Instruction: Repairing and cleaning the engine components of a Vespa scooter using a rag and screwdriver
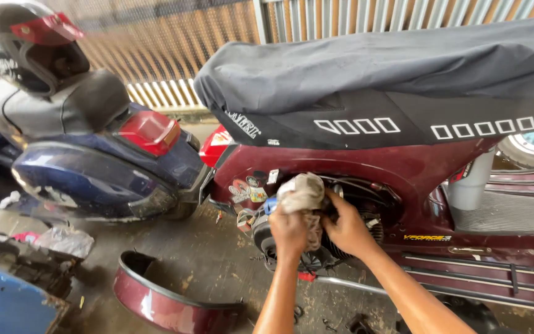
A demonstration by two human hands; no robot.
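- Two scooters: one maroon scooter (403, 167), one blue scooter (94, 167)
- Two hands: left hand (289, 232), right hand (347, 229)
- One rag (303, 193)
- One helmet (26, 43)
- One detached maroon side panel (168, 303)

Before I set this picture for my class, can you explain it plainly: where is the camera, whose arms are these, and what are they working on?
The single picture comes from a camera worn on a person's head, looking down at their own bare hands. The left hand grips a dirty rag; the right hand reaches beside it into the open engine bay of a maroon scooter with a dark seat cover. A removed maroon side panel lies on the concrete floor. A blue scooter carrying a helmet stands to the left.
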